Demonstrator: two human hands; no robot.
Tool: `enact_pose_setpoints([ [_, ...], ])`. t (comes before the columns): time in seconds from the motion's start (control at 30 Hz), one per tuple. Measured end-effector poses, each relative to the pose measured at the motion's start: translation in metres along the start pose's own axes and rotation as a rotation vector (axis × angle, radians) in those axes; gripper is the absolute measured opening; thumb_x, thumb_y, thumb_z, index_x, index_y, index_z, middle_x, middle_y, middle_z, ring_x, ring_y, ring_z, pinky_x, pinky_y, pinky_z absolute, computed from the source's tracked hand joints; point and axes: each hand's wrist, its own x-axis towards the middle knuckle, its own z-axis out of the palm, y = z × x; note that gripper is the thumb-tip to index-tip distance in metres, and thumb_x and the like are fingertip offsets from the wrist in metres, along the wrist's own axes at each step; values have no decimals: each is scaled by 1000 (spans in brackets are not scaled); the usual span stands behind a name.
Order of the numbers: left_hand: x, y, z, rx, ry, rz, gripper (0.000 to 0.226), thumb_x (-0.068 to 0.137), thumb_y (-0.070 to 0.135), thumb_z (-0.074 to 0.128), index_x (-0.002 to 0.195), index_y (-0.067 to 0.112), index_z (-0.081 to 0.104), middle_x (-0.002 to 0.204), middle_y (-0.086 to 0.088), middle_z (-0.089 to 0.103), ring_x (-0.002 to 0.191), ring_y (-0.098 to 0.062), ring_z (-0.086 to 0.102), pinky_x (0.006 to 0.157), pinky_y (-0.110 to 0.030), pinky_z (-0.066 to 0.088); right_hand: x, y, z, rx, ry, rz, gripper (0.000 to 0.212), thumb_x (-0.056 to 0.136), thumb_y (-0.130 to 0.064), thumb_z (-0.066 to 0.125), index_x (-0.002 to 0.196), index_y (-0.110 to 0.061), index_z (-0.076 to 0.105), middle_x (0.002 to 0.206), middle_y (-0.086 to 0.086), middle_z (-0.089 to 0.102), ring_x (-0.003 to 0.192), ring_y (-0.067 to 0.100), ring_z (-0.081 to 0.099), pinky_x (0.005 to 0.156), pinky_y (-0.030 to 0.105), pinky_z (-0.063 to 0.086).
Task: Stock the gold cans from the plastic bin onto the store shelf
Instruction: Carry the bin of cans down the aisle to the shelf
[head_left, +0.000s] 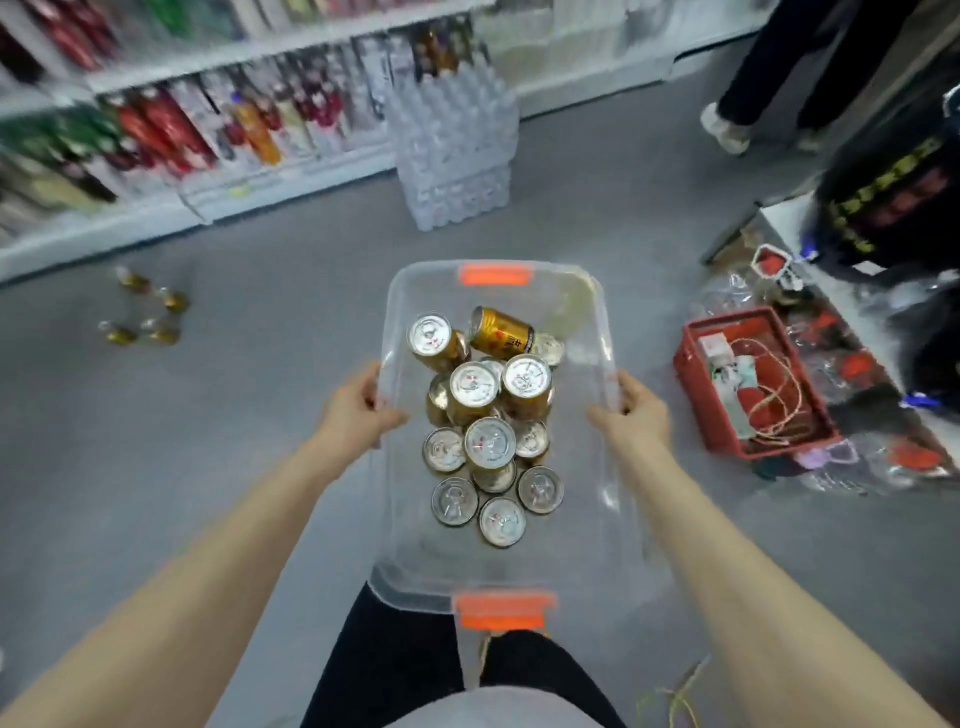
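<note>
Hands grip the clear bin (597, 322): left hand (353, 410) on its left edge, right hand (631, 415) on its right edge, gold cans (488, 410) piled between.

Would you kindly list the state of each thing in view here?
Plastic bin: lidless, held by both sides.
Gold cans: in bin, mostly upright, one lying sideways.
Left hand: gripping bin's rim.
Right hand: gripping bin's rim.
Red basket: on floor, holding cords.
</note>
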Motion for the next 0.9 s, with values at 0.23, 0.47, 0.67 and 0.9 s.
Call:
enact_pose_setpoints([
  [0.23, 113, 17, -99, -64, 85, -28, 66, 79, -4, 68, 108, 53, 54, 64, 17, 59, 55, -3, 49, 44, -24, 41, 101, -106, 107, -79, -93, -11, 47, 71, -12, 77, 112, -32, 66, 93, 6, 72, 81, 27, 69, 77, 41, 57],
  [0.47, 250, 54, -187, -87, 127, -79, 69, 80, 0, 68, 139, 30, 48, 90, -9, 51, 71, -17, 48, 46, -23, 42, 198, -209, 188, -29, -119, 1, 53, 71, -14, 77, 118, -34, 63, 80, 5, 59, 70, 19, 60, 77, 46, 56],
  [0.67, 374, 89, -236, -55, 171, -86, 72, 79, 3, 69, 141, 31, 47, 95, -20, 56, 70, -20, 51, 50, -27, 44, 311, -292, 242, -30, -139, -31, 57, 72, -14, 78, 125, -31, 62, 90, 11, 69, 79, 22, 67, 79, 42, 56],
  [0.9, 514, 138, -285, -25, 166, -87, 74, 80, 4, 68, 144, 31, 42, 95, -19, 61, 68, -17, 53, 50, -27, 45, 431, -388, 295, -95, -132, -75, 50, 75, -12, 78, 120, -29, 63, 61, -7, 32, 55, 12, 36, 61, 30, 36],
])
